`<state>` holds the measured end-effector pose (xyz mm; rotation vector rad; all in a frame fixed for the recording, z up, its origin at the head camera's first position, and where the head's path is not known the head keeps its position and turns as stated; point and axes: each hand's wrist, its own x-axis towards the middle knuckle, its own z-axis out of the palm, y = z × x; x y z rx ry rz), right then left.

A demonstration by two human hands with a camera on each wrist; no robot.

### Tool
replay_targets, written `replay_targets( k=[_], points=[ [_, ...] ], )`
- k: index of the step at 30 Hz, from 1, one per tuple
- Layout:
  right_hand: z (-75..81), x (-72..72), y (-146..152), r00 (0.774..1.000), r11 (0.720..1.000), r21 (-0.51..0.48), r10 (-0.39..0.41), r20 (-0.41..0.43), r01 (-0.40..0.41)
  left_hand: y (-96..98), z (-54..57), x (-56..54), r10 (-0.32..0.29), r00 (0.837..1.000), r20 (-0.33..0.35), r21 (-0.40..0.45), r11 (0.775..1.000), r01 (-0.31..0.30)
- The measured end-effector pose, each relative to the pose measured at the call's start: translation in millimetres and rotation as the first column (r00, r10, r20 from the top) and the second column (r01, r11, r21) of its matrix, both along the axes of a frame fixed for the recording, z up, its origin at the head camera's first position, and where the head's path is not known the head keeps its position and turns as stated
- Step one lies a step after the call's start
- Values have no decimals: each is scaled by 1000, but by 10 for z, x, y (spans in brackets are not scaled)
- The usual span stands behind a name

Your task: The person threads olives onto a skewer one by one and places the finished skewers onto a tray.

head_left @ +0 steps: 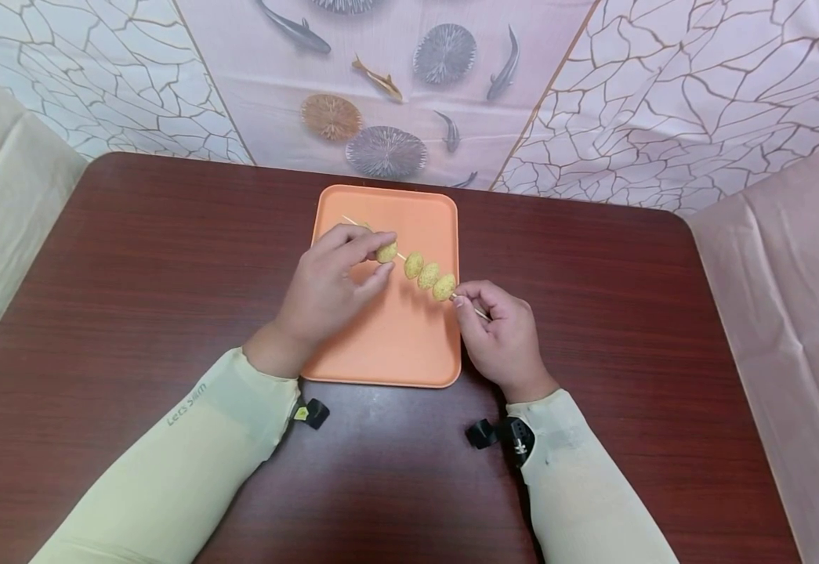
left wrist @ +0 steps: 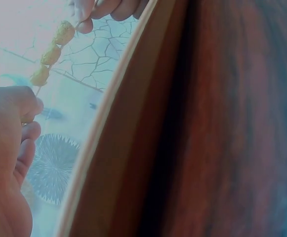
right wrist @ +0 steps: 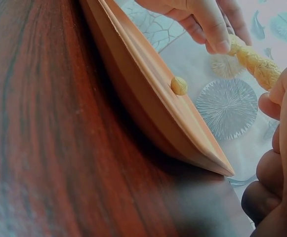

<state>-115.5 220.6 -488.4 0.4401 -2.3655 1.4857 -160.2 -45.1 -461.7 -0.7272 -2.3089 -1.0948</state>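
A thin wooden skewer [head_left: 483,315] runs slantwise over the orange tray [head_left: 395,352], its far tip beyond the left fingers. Three yellow speckled oval balls [head_left: 428,275] sit on it close together, near the right hand. My right hand [head_left: 504,337] pinches the skewer's near end between thumb and forefinger, right behind the last ball. With thumb and fingertips my left hand [head_left: 327,282] pinches another yellow ball [head_left: 386,251], which is on the skewer a short gap from the other three. A loose yellow ball [right wrist: 179,86] lies in the tray, mostly hidden behind the left hand in the head view.
The tray stands on a dark red-brown wooden table [head_left: 592,258] near its back edge. Behind hangs a patterned cloth [head_left: 395,70] with fish and round motifs. Pale cloths [head_left: 783,313] flank the table on both sides.
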Motion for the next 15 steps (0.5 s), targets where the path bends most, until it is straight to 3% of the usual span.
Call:
replay_targets(
  k=[15],
  points=[
    [0, -2, -1, 1000, 1000, 9, 2, -25, -1, 40, -22, 18, -17, 1000, -18, -30, 999, 16]
  ],
)
